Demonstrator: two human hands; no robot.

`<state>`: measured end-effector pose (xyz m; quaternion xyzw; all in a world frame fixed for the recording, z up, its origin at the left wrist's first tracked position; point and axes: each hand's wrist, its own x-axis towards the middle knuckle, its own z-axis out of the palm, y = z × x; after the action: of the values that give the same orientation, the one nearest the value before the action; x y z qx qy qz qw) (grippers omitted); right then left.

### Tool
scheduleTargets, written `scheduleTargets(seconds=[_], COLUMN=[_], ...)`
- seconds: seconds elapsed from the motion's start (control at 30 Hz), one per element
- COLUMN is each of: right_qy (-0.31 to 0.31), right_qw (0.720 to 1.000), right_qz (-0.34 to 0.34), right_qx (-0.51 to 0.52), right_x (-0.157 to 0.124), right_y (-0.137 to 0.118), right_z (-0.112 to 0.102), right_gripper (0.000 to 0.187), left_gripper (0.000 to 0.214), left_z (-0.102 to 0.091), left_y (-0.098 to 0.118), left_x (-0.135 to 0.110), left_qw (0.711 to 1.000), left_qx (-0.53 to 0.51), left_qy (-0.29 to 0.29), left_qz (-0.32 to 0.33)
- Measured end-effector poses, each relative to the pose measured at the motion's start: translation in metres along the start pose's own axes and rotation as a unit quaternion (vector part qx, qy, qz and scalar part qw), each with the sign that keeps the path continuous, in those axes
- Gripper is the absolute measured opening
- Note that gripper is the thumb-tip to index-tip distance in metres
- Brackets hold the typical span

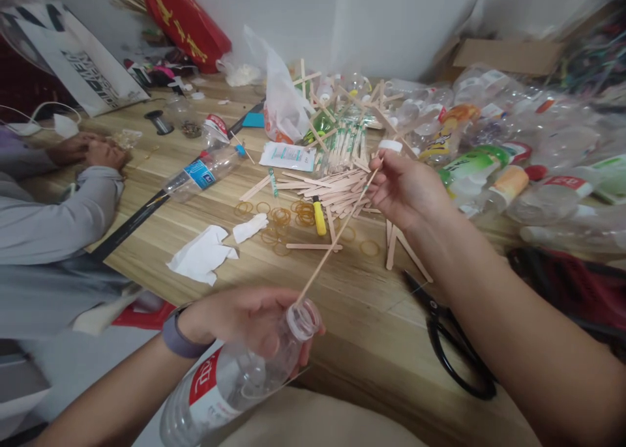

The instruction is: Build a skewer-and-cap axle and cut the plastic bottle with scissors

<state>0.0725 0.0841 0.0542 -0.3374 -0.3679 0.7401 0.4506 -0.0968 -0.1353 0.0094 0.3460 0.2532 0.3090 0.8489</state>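
My left hand (244,323) is wrapped round the neck of a clear plastic bottle (229,385) with a red and white label, lying tilted with its open mouth up and to the right. My right hand (405,189) pinches the far end of a long thin wooden stick (337,235). The stick slants down to the left, and its lower tip sits at the bottle's mouth. A white bottle cap (390,146) shows just above my right fingers.
On the wooden table (362,317) lie a heap of flat wooden sticks (332,189), rubber bands (281,216), a yellow cutter (319,217), crumpled tissue (203,255), black scissors (454,349) and another bottle (203,172). Many empty bottles (493,154) pile at right. Another person's sleeve (53,212) rests at left.
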Motion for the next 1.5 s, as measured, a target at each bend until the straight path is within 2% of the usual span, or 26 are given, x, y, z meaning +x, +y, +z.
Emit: scheduleTargets(seconds=[0.13, 0.33, 0.57, 0.8, 1.03, 1.1, 1.27, 1.37, 1.5], right_qy=[0.013, 0.055, 0.062, 0.023, 0.058, 0.046, 0.004, -0.012, -0.017], right_qw=[1.0, 0.997, 0.997, 0.999, 0.997, 0.998, 0.999, 1.0, 1.0], right_qz=[-0.008, -0.011, 0.0, -0.02, -0.016, -0.022, -0.047, -0.025, 0.016], right_qx=[0.004, 0.049, 0.053, 0.013, 0.049, 0.041, 0.012, 0.003, 0.02], right_x=[0.003, 0.005, 0.007, 0.008, 0.007, 0.006, -0.006, -0.018, -0.03], right_y=[0.001, -0.005, -0.005, -0.001, -0.004, -0.003, 0.008, 0.017, 0.028], right_z=[-0.002, -0.004, -0.008, -0.018, -0.017, -0.018, -0.015, -0.01, -0.005], right_gripper=[0.022, 0.031, 0.031, 0.024, 0.03, 0.027, 0.025, 0.024, 0.02], left_gripper=[0.053, 0.053, 0.053, 0.054, 0.055, 0.055, 0.052, 0.049, 0.045], left_z=[-0.001, -0.003, -0.008, -0.012, -0.013, -0.012, -0.009, -0.01, -0.019], left_y=[0.0, 0.002, -0.004, -0.009, -0.011, -0.011, -0.005, 0.003, 0.019], left_x=[0.002, 0.005, 0.013, 0.018, 0.022, 0.023, 0.028, 0.033, 0.047], left_qw=[1.0, 0.999, 0.999, 0.998, 0.997, 0.997, 0.995, 0.994, 0.993], left_qx=[-0.021, -0.007, -0.03, -0.065, -0.077, -0.079, -0.087, -0.075, -0.063], left_qy=[0.006, 0.033, 0.015, 0.018, 0.001, 0.001, 0.04, 0.069, 0.074], left_qz=[0.012, -0.013, 0.006, -0.002, 0.002, -0.002, 0.015, 0.043, 0.067])
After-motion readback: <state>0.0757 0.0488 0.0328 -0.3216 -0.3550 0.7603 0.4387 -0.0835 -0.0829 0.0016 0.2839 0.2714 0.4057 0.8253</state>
